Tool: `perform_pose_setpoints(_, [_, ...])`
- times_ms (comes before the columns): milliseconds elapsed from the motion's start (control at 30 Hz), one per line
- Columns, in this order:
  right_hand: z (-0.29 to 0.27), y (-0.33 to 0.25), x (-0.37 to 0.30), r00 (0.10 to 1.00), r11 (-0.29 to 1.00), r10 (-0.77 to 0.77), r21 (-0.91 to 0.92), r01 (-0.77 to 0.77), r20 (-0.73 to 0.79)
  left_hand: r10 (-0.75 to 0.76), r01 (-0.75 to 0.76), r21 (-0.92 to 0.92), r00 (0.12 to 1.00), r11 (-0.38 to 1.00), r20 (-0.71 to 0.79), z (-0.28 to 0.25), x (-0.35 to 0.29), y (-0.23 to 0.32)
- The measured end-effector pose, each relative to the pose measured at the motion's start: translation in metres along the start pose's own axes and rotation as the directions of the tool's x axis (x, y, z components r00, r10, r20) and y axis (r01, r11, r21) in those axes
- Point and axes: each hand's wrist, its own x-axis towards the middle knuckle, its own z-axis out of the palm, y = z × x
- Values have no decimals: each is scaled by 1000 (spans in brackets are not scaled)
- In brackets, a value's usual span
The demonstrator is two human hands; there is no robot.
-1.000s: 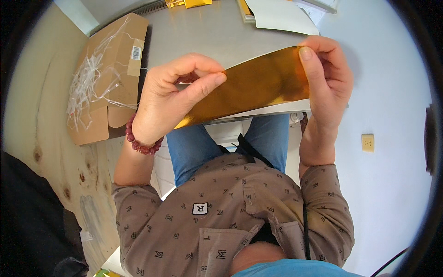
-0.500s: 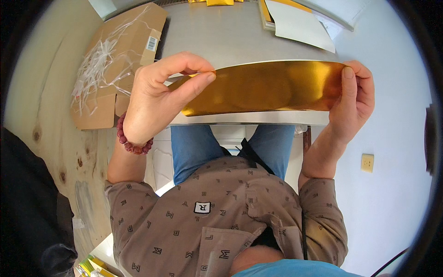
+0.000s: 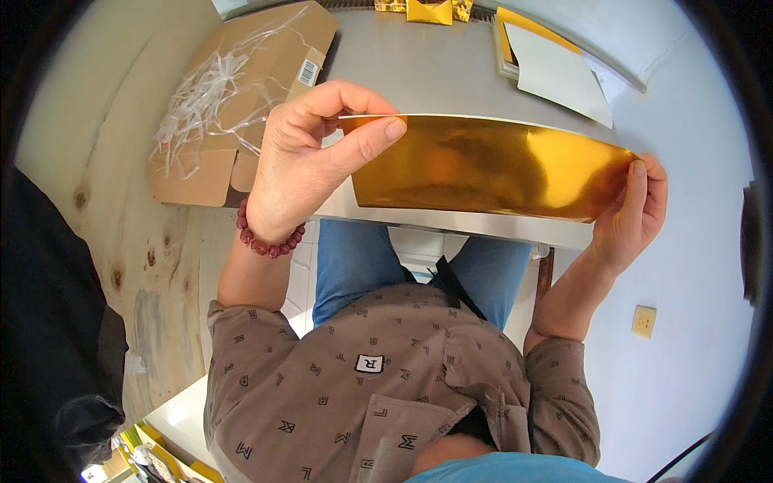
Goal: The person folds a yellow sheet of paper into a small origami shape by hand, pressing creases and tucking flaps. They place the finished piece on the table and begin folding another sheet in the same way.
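A shiny gold sheet (image 3: 483, 169), long and narrow, is stretched between my two hands above the near edge of the grey table (image 3: 403, 64). My left hand (image 3: 322, 149) pinches its upper left edge between thumb and forefinger; a dark red bead bracelet circles that wrist. At the sheet's right end, my right hand (image 3: 632, 201) grips the corner, thumb on the gold face and fingers behind. A thin pale edge shows along the top of the sheet. Its back is hidden.
On the left lies an open cardboard box (image 3: 274, 48) with a tangle of clear white strips (image 3: 205, 97) on it. A stack of white and gold sheets (image 3: 555, 72) lies at the far right. Folded gold pieces (image 3: 431, 11) sit at the back. A wall with an outlet (image 3: 643, 322) stands right.
The view has shifted, so the table things appear farther right. The sheet now slopes down toward its right end and looks flatter, its left edge less curled. Both hands keep their hold.
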Motion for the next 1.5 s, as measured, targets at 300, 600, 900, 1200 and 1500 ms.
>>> perform_pose_setpoints(300, [-6, 5, 1, 999, 1000, 22, -7, -23, -45, 20, -22, -99, 1000, 995, -24, 1, -1, -3])
perform_pose_setpoints(600, [-8, 9, 4, 1000, 1000, 18, 8, -17, -20, -12, 9, -110, 1000, 994, -25, 2, 0, -5])
perform_pose_setpoints(900, [-15, 90, -4, 893, 832, 431, -439, -339, 127, -377, 377, 12, 923, 926, 81, -7, 23, -81])
perform_pose_setpoints(1200, [-14, 119, -18, 832, 597, 543, -750, -284, 117, -467, 419, 416, 884, 807, 15, 0, 38, -134])
perform_pose_setpoints(1500, [-18, 131, -26, 913, 546, 289, -833, 88, 286, -484, 303, 746, 875, 593, 29, 13, 47, -123])
